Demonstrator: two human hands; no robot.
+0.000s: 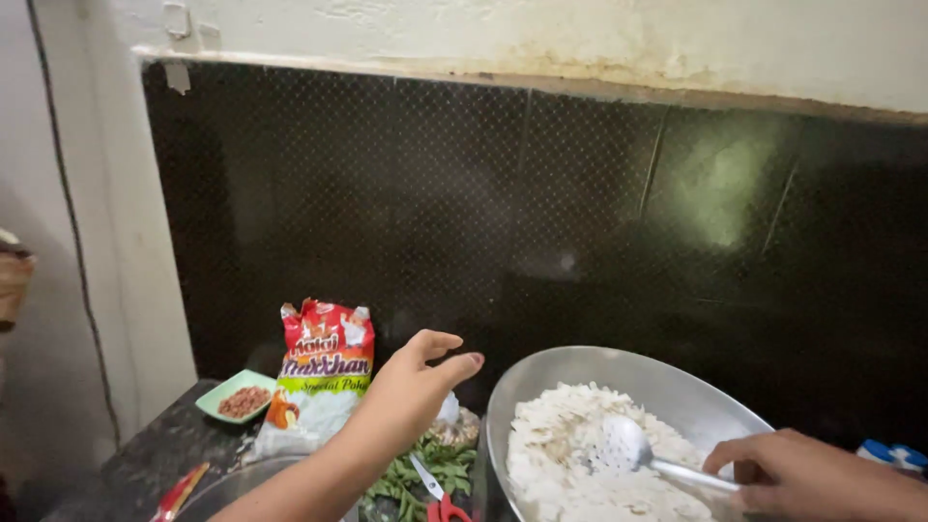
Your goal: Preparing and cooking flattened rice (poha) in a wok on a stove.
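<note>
Right hand (802, 474) fingers pinch spoon (638, 449); left hand (411, 391) spread above dark counter (164, 445).

Two bare, sleeveless forearms, ringless fingers

A dark speckled stone counter (159, 440) runs along the black tiled wall. At its back left corner sits a small pale green dish (235, 394) of brown nuts. Just beside it a red, white and green plastic packet (319, 375) stands upright. Green leaves (425, 476) lie heaped further right, next to a wide steel bowl (619, 377) holding white flakes.
</note>
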